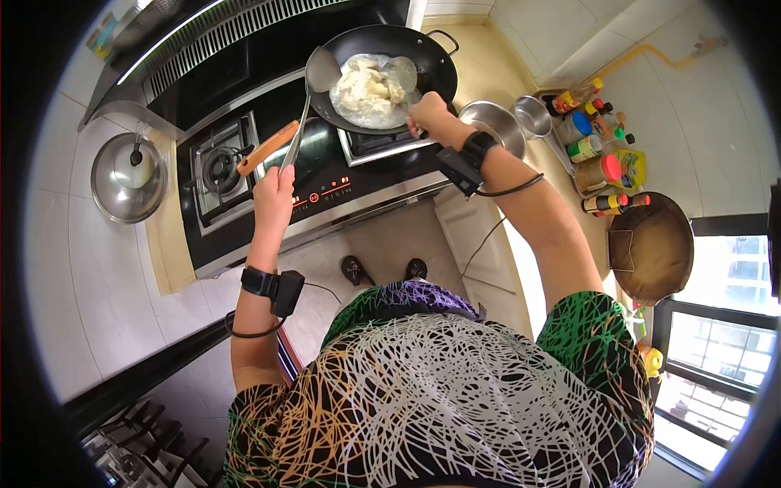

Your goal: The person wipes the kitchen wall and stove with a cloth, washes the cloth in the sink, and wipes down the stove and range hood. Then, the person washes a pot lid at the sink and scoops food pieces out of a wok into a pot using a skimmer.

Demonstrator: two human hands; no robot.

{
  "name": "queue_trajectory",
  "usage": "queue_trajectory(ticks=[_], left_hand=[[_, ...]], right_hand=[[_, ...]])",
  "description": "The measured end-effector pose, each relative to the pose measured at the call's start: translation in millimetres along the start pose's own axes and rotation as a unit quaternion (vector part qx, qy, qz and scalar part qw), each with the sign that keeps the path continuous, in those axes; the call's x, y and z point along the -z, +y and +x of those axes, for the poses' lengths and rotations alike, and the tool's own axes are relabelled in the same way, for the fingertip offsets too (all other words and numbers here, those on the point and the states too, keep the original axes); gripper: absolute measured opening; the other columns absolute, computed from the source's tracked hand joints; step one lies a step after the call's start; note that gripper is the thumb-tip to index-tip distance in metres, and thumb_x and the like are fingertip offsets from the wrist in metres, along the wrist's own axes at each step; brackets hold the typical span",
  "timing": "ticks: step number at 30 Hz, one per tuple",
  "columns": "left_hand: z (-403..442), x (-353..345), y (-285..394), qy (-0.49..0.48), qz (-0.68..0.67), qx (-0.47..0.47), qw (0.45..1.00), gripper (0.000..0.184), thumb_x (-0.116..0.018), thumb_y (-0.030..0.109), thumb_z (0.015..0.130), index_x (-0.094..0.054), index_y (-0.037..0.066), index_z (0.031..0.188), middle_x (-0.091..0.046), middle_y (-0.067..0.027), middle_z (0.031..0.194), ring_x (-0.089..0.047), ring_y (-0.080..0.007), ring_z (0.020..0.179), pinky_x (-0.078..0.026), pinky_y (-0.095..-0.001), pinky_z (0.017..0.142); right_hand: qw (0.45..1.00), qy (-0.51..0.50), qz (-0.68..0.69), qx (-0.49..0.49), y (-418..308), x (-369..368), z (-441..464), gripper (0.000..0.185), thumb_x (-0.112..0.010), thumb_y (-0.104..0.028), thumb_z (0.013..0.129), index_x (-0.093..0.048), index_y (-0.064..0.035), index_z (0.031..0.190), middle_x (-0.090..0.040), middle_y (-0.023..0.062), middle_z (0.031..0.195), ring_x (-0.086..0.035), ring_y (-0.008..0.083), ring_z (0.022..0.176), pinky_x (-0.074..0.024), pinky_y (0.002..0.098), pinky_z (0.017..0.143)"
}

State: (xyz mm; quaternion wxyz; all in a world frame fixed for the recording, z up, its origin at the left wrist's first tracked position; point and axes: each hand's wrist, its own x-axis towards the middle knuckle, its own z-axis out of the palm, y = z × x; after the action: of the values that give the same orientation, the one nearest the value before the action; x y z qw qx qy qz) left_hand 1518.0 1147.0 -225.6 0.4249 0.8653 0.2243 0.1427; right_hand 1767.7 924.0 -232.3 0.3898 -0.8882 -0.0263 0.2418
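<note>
On the stove's right burner sits a dark wok (439, 77) with a white, lumpy, wet-looking food (358, 93) in it. My left hand (274, 199) is closed around the long metal handle of a wok spatula (323, 69), whose broad head rests at the wok's left rim. Closed on a handle at the wok's near right rim, my right hand (433, 115) holds a perforated skimmer (400, 73); its head lies against the food. A wooden handle (268, 148) sticks out left of the wok, close to my left hand.
Right of the wok stand a steel bowl (494, 124) and a smaller steel pan (533, 116). Several bottles and jars (598, 171) line the wall, beside a round wooden board (655, 248). The left burner (220, 168) is uncovered; a metal lid (128, 177) hangs on the left wall.
</note>
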Motion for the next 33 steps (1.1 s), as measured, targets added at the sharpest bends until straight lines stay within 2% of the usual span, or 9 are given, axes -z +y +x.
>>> queue_trajectory(ticks=[2,4,7,10,14,18,25,28,33], left_hand=[[-0.7,3.3,2.0,0.001,-0.004,0.000,1.000,0.041,-0.048,0.034,0.093,-0.056,-0.003,0.077,-0.056,-0.0143,0.060,-0.057,-0.0262,0.056,-0.043,-0.0374,0.055],[-2.2,8.8,6.9,-0.004,-0.009,0.004,1.000,0.041,-0.048,0.035,0.093,-0.056,-0.002,0.078,-0.054,-0.0101,0.060,-0.053,-0.0196,0.053,-0.041,-0.0338,0.053],[-7.2,6.1,13.0,-0.005,-0.024,0.010,1.000,0.039,-0.050,0.034,0.093,-0.057,-0.002,0.078,-0.051,-0.0055,0.059,-0.048,-0.0136,0.053,-0.038,-0.0295,0.052],[-5.2,13.1,6.1,-0.012,-0.035,0.024,0.999,0.038,-0.050,0.032,0.093,-0.057,-0.002,0.079,-0.051,-0.0054,0.059,-0.048,-0.0132,0.054,-0.039,-0.0295,0.053],[-2.5,10.9,4.9,-0.007,-0.048,0.040,0.998,0.036,-0.051,0.031,0.093,-0.059,-0.002,0.083,-0.052,-0.0046,0.062,-0.049,-0.0118,0.056,-0.039,-0.0274,0.055],[0.7,13.1,-7.8,-0.013,-0.082,0.041,0.996,0.036,-0.050,0.032,0.093,-0.059,-0.003,0.085,-0.053,-0.0025,0.063,-0.048,-0.0093,0.057,-0.039,-0.0252,0.055],[-1.0,18.4,-6.4,-0.011,-0.107,0.067,0.992,0.033,-0.051,0.029,0.093,-0.058,0.000,0.079,-0.048,0.0005,0.061,-0.043,-0.0060,0.054,-0.033,-0.0225,0.049],[-4.2,14.6,-10.1,-0.003,-0.102,0.075,0.992,0.033,-0.052,0.029,0.093,-0.057,0.000,0.077,-0.048,0.0008,0.060,-0.043,-0.0059,0.054,-0.033,-0.0227,0.049],[-5.6,17.1,-18.4,0.001,-0.118,0.083,0.989,0.033,-0.052,0.030,0.093,-0.057,0.002,0.076,-0.047,0.0020,0.058,-0.040,-0.0050,0.049,-0.030,-0.0222,0.044]], right_hand=[[0.982,-0.090,0.161,-0.039,-6.2,-12.9,1.4,0.012,-0.048,0.003,0.085,-0.051,0.0094,0.075,-0.053,0.0158,0.064,-0.051,0.0194,0.048,-0.0407,0.0307,0.039],[0.902,-0.102,0.381,-0.176,-25.5,-9.0,-15.7,0.012,-0.047,0.002,0.088,-0.049,0.0105,0.080,-0.053,0.0136,0.068,-0.048,0.0142,0.048,-0.0404,0.0244,0.041],[0.874,-0.193,0.410,-0.175,-26.1,3.9,-24.9,0.011,-0.045,0.002,0.089,-0.046,0.0114,0.085,-0.051,0.0114,0.071,-0.045,0.0109,0.050,-0.0395,0.0210,0.042],[0.783,-0.244,0.502,-0.276,-19.8,4.5,4.3,0.010,-0.043,0.001,0.090,-0.043,0.0107,0.088,-0.048,0.0085,0.072,-0.043,0.0085,0.050,-0.0380,0.0187,0.041],[0.823,-0.152,0.518,-0.176,-31.5,-13.3,-30.8,0.009,-0.041,0.000,0.091,-0.040,0.0093,0.091,-0.046,0.0076,0.072,-0.040,0.0074,0.051,-0.0364,0.0170,0.041],[0.674,-0.245,0.655,-0.240,-8.5,-26.6,10.9,0.003,-0.040,0.005,0.088,-0.038,0.0056,0.086,-0.045,0.0074,0.072,-0.040,0.0099,0.052,-0.0362,0.0188,0.044],[0.704,-0.274,0.626,-0.192,-22.3,-32.8,27.5,0.003,-0.039,0.004,0.088,-0.038,0.0061,0.087,-0.042,0.0044,0.069,-0.040,0.0077,0.052,-0.0349,0.0177,0.042],[0.766,-0.214,0.592,-0.130,-20.2,-43.6,29.1,0.006,-0.039,0.002,0.090,-0.039,0.0077,0.090,-0.042,0.0033,0.068,-0.040,0.0073,0.052,-0.0355,0.0174,0.042],[0.774,-0.210,0.586,-0.120,-13.4,-34.2,10.7,0.013,-0.040,-0.004,0.094,-0.044,0.0090,0.091,-0.044,0.0030,0.068,-0.042,0.0063,0.053,-0.0369,0.0171,0.042]])
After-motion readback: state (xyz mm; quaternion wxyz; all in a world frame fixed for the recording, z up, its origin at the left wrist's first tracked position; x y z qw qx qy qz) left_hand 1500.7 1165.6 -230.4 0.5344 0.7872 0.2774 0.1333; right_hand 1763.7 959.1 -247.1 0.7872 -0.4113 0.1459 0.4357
